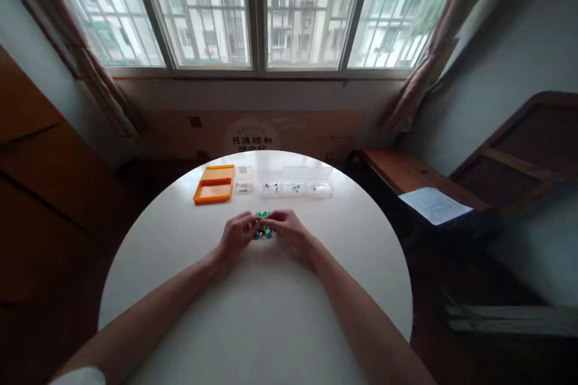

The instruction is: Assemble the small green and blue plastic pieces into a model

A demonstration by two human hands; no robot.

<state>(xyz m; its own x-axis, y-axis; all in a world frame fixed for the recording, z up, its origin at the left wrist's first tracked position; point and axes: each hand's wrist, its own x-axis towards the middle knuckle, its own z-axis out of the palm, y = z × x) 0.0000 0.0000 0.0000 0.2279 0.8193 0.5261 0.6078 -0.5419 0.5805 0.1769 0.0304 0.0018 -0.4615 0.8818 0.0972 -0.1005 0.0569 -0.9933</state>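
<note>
My left hand (235, 233) and my right hand (289, 230) meet at the middle of a round white table (266, 313). Both have their fingers curled in and pinched over a small heap of tiny coloured pieces (262, 230), green, blue and red. The fingertips touch the heap, and what each pinch holds is too small to make out. Beyond the hands, near the far edge, lie an orange tray (215, 184) and clear plastic boxes (294, 181) with a few small pieces inside.
A window with curtains runs across the back wall. A cardboard box stands under it behind the table. To the right, a wooden bench carries a sheet of paper (434, 204). Dark wooden furniture stands at left.
</note>
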